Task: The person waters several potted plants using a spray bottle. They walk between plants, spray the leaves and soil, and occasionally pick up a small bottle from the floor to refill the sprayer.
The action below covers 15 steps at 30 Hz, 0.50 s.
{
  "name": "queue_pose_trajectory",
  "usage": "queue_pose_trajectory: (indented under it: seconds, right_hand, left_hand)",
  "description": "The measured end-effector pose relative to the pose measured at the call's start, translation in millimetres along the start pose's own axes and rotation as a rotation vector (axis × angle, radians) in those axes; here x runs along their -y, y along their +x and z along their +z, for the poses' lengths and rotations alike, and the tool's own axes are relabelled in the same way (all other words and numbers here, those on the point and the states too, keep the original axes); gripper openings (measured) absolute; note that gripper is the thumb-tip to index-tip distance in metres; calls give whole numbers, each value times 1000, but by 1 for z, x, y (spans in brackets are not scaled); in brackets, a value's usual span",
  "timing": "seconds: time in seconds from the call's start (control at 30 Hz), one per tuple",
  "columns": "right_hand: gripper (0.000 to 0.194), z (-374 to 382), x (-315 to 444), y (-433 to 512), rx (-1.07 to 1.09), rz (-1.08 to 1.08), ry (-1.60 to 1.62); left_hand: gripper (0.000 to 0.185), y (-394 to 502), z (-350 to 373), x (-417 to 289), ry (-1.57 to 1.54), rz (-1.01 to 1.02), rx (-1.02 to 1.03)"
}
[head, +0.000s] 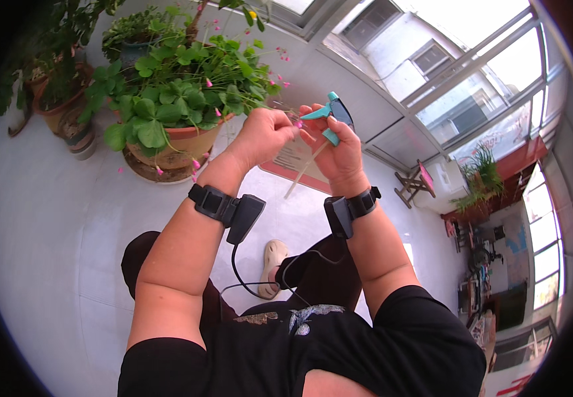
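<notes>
My left hand (264, 136) is at the right side of a potted plant, thumb and fingers pinched together. At its fingertips is a small pink flower (298, 124) on a thin stem, which the fingers appear to grip. My right hand (342, 154) holds a turquoise and black trigger spray head (333, 111) with no bottle on it. From the spray head a pale dip tube (306, 168) slants down over the floor. The plant (177, 99) has broad green leaves and several pink flowers. It grows in a terracotta-coloured pot (182, 144) standing on a saucer (155, 173).
More potted plants (63, 94) stand at the left. Behind my hands, a box-like item with a red border (296, 173) is near the windowed wall (390, 119). A folding stool (414, 183) and a white cabinet (443, 183) are at the right. Cables (252, 285) hang from my wrist devices.
</notes>
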State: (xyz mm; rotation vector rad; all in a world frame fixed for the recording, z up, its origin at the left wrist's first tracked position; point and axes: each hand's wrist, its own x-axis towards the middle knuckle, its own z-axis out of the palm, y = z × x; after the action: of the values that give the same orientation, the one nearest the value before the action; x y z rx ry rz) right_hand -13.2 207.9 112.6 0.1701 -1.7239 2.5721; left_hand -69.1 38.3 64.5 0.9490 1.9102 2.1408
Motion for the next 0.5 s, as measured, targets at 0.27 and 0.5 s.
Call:
queue_pose_trajectory:
  seconds: [0.27, 0.5]
  right_hand:
    - [36, 2, 24, -44, -182, -30, -86]
    - [38, -2, 2, -42, 174, -40, -140]
  left_hand:
    - [3, -12, 62, -15, -319, 29, 475]
    - [3, -30, 51, -7, -303, -109, 248]
